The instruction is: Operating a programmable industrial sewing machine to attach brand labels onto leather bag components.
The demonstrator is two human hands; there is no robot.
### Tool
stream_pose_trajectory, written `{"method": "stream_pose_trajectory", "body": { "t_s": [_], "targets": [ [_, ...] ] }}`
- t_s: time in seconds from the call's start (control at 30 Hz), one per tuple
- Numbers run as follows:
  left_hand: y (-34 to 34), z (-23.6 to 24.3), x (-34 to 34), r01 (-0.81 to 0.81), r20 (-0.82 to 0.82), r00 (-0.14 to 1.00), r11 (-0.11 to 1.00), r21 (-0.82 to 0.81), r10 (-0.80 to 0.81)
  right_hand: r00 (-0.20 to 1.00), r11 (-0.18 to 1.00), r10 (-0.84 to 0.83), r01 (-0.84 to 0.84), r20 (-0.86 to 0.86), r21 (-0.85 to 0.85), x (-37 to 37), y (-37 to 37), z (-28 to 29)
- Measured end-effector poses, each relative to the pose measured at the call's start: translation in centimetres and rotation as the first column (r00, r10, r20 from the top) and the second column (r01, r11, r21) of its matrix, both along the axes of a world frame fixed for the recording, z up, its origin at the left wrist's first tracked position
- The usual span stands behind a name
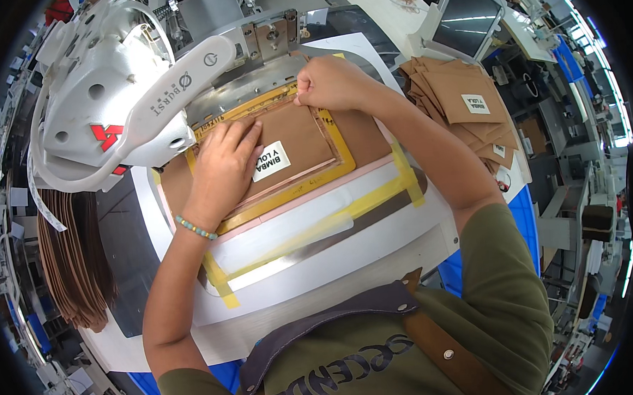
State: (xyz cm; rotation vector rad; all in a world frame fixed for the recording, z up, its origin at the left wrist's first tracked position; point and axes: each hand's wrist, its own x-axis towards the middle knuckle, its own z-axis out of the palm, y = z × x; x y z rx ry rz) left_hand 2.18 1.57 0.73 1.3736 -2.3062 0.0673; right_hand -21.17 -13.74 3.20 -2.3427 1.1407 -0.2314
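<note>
A brown panel with a white label [292, 131] lies inside a yellow rectangular frame [315, 176] on the machine bed in front of me. My left hand [219, 163] rests on the panel's left part, its fingers stretched toward the frame's far side. At the frame's far right corner, my right hand [326, 84] has thumb and fingers pinched together at the panel's edge. Whatever is between those fingertips is too small to make out. Under the frame sits a larger brown sheet [367, 139], and strips of yellow tape [407, 176] cross the white backing.
A white sewing machine head [100, 87] looms over the left side. Folded brown pieces [72, 264] stand stacked at left. More labelled brown panels [460, 96] are piled at right, below a tilted screen [464, 18]. A metal clamp bracket [271, 40] backs the frame.
</note>
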Motion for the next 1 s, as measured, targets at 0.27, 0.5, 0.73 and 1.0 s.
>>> {"method": "stream_pose_trajectory", "body": {
  "t_s": [0.27,0.5,0.73,1.0],
  "targets": [
    [-0.2,-0.7,-1.8,0.127,0.018,0.992,0.991,0.038,-0.128,0.978,0.998,-0.048,0.038,0.203,0.054,-0.8,0.1,-1.5],
    [-0.3,-0.6,-2.7,0.100,0.041,0.994,0.993,0.062,-0.103,0.955,0.990,-0.113,0.132,0.275,-0.050,-0.6,2.1,-2.3],
    [-0.5,-0.4,-3.5,0.084,-0.050,0.996,0.990,0.113,-0.079,0.941,0.985,-0.147,0.167,0.304,-0.041,-0.4,2.2,-2.5],
    [-0.6,-0.6,-4.0,0.092,-0.067,0.994,0.986,0.138,-0.083,0.918,0.985,-0.137,0.166,0.373,-0.046,-0.4,2.6,-2.9]
  ]
}}
